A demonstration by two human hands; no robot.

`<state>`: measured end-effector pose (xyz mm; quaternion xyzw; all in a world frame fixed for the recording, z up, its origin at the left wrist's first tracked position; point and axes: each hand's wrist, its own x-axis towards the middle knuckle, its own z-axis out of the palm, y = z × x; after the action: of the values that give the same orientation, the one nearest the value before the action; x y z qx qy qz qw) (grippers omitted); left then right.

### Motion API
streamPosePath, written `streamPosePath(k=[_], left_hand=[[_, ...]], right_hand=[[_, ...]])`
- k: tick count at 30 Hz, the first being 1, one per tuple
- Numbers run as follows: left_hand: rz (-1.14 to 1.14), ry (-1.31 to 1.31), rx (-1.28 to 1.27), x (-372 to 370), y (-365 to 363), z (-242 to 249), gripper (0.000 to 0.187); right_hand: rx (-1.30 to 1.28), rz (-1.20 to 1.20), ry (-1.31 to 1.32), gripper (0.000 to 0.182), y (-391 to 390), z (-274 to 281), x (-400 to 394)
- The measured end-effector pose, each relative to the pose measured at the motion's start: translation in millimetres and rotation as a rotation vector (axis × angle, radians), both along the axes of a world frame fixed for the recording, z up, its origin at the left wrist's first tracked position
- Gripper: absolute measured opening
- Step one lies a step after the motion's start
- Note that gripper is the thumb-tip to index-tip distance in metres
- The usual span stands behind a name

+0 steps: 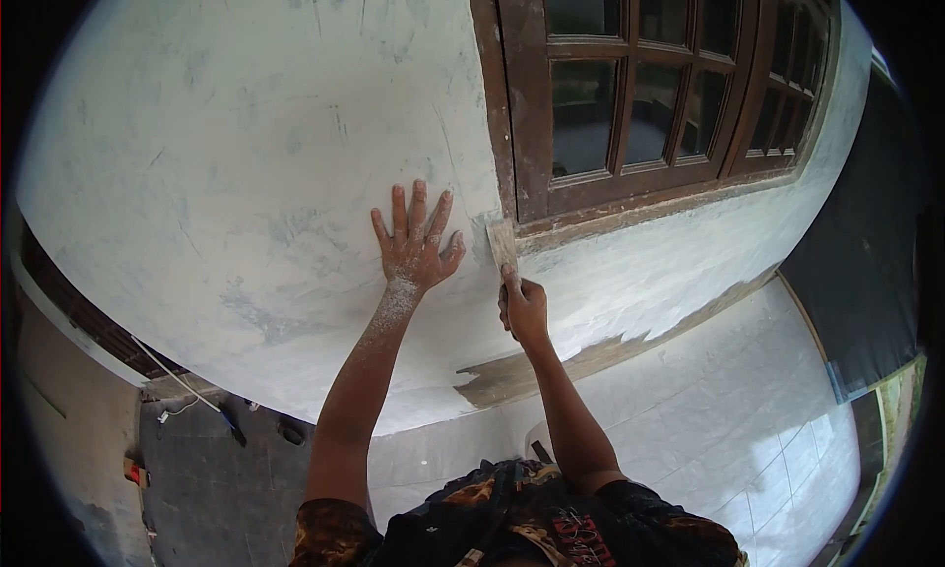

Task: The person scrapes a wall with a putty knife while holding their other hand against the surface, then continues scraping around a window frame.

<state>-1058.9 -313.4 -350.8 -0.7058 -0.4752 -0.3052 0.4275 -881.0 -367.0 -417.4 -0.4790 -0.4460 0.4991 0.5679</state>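
My left hand (416,250) lies flat on the whitish wall (246,154), its fingers spread and dusted with white powder that also covers the wrist. To its right, my right hand (524,306) is closed round a flat scraper (502,244). The scraper's blade points up and meets the wall at the lower left corner of the brown window frame (532,198). Grey smudges and scratches mark the wall around both hands.
Glass panes (581,114) fill the wooden window at the upper right. Bare grey-brown plaster (591,360) runs along the wall's lower part. A light tiled floor (709,409) lies below, with a dark sheet (847,252) at the right and a long pole (177,375) at the lower left.
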Motion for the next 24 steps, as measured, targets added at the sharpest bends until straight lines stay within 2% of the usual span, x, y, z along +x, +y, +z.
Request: streamPosePath(k=[5,9,14,21,24], left_hand=[[-0.002,-0.004,-0.012,1,-2,3,0.072],[-0.006,-0.004,0.003,0,1,2,0.072],[-0.014,-0.005,-0.003,1,0,1,0.072],[-0.001,0.0,0.005,1,2,1,0.071],[0.001,0.007,-0.004,2,-2,1,0.071]], right_hand=[[0.029,-0.016,0.054,0.055,4,13,-3],[0.02,-0.014,0.013,0.054,1,-5,0],[0.049,-0.022,0.076,0.055,3,12,-2],[0.005,-0.036,0.021,0.055,3,-7,-8],[0.089,-0.029,0.07,0.056,6,8,-9]])
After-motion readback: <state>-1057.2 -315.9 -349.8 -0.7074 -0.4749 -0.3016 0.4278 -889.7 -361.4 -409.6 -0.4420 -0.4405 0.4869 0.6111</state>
